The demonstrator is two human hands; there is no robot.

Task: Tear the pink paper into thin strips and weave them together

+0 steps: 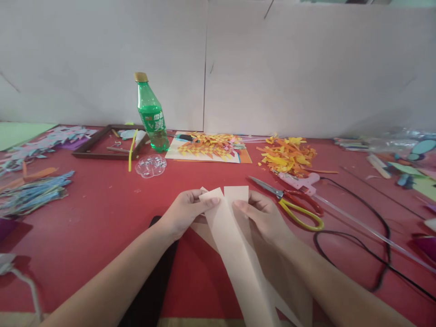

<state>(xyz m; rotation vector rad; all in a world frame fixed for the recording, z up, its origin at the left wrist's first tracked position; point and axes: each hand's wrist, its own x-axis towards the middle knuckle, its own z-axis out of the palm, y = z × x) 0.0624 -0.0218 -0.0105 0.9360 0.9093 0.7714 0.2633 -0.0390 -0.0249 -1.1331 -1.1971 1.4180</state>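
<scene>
Cream paper strips (229, 245) run from my two hands down toward the lower edge of the picture. My left hand (187, 211) pinches the end of one strip, thumb on top. Another strip end, just to the right, is pinched by my right hand (264, 213). The two ends stand side by side with a narrow gap between them. More paper hangs below my hands, and its lower part is partly hidden by my right arm. Right of my right hand lie scissors (289, 200) with red and yellow handles.
A pink glue gun (299, 181) with a black cord (381, 218) lies at the right. Behind my hands are orange and yellow paper scraps (289, 154), a tilted green bottle (152, 118), a brown frame (98, 156) and a clear flower-shaped case (151, 166). Blue strips (41, 193) lie left.
</scene>
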